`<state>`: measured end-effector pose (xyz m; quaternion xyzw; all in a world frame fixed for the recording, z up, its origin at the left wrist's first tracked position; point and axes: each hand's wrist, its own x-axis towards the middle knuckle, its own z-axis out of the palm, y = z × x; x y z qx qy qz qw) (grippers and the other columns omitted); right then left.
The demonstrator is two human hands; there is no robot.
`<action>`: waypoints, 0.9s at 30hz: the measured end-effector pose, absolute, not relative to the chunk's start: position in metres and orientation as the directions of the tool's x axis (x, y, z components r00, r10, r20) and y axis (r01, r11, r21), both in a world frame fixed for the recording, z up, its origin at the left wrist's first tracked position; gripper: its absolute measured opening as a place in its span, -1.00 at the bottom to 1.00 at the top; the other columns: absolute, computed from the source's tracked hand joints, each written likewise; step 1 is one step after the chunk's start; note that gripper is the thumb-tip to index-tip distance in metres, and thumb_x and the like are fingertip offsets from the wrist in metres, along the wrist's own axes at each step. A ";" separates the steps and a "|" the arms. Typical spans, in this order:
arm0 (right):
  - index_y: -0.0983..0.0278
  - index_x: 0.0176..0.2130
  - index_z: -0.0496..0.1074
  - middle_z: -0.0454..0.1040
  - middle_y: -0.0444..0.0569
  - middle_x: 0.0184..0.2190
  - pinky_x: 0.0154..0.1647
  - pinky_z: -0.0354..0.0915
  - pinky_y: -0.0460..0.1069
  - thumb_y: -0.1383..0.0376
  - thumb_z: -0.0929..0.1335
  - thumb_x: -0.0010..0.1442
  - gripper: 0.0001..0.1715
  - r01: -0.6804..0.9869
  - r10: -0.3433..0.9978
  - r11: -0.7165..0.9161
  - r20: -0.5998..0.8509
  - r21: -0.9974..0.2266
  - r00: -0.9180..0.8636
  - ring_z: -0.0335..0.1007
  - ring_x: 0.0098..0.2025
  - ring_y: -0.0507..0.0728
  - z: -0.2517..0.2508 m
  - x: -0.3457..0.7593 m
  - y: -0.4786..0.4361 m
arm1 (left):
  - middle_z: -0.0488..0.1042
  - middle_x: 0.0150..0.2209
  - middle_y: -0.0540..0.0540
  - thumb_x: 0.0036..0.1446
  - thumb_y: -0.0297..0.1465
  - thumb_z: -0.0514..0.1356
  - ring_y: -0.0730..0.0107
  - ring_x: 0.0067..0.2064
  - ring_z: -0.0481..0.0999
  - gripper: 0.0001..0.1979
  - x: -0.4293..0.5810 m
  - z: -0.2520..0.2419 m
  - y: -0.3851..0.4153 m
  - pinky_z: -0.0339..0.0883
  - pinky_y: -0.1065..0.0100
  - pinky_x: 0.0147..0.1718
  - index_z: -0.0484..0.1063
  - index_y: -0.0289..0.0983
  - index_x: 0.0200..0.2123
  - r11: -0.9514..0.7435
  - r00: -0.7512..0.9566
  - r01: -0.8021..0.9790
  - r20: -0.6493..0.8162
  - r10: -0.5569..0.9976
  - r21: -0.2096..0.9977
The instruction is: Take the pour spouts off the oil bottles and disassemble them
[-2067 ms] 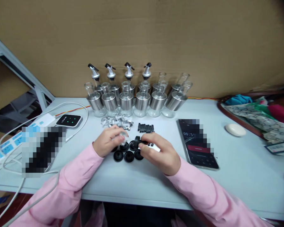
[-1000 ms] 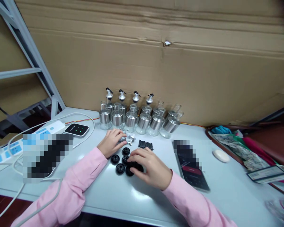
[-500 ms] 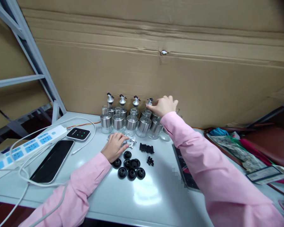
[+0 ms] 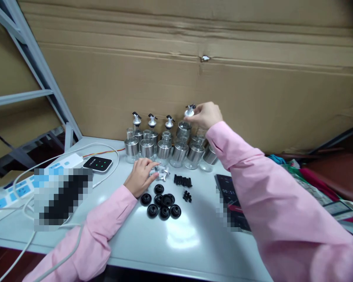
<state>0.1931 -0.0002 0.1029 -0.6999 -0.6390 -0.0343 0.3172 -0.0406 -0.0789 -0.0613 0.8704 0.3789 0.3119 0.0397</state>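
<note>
On your left a white power strip (image 4: 65, 159) is lying along the pale table (image 4: 176, 243), a black box (image 4: 99, 163) with green lights sitting just beside it; a dark phone (image 4: 227, 185) is lying on your right, and brown cardboard (image 4: 253, 98) is standing along the back

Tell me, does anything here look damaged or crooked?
The cardboard wall has a small torn hole near its middle. The rightmost bottle in the row seems to lean sideways, though the lens may exaggerate this.
</note>
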 end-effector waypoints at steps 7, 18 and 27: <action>0.25 -0.46 0.29 0.35 -0.11 -0.45 -0.32 0.22 -0.02 0.25 0.46 -0.12 -0.72 0.536 0.563 0.593 0.785 -0.601 0.258 0.28 -0.41 0.02 0.151 0.212 -0.058 | 0.27 -0.28 -0.13 0.24 -0.23 -0.13 0.22 -0.21 0.20 -0.64 -0.045 -0.055 -0.080 0.10 0.19 -0.20 0.29 -0.30 -0.06 -0.707 0.423 0.648 0.636 0.645 0.284; 0.18 -0.22 0.21 0.38 -0.12 -0.41 -0.47 0.28 -0.03 0.20 0.29 0.15 -0.81 0.220 0.759 0.629 0.650 -0.746 0.034 0.33 -0.45 0.05 0.039 0.186 -0.169 | 0.29 -0.24 -0.14 0.24 -0.27 -0.10 0.25 -0.22 0.21 -0.69 -0.033 -0.055 -0.095 0.10 0.20 -0.20 0.20 -0.29 -0.03 -0.807 0.452 0.543 0.729 0.514 0.232; 0.26 -0.15 0.21 0.44 -0.03 -0.38 -0.40 0.28 -0.03 0.24 0.24 0.16 -0.76 0.610 0.735 0.628 0.626 -0.484 -0.261 0.37 -0.41 0.09 -0.004 0.159 -0.197 | 0.30 -0.24 -0.18 0.18 -0.05 -0.18 0.20 -0.20 0.26 -0.45 -0.023 -0.048 -0.116 0.14 0.16 -0.21 0.08 -0.31 0.08 -0.950 0.470 0.287 0.847 0.249 0.120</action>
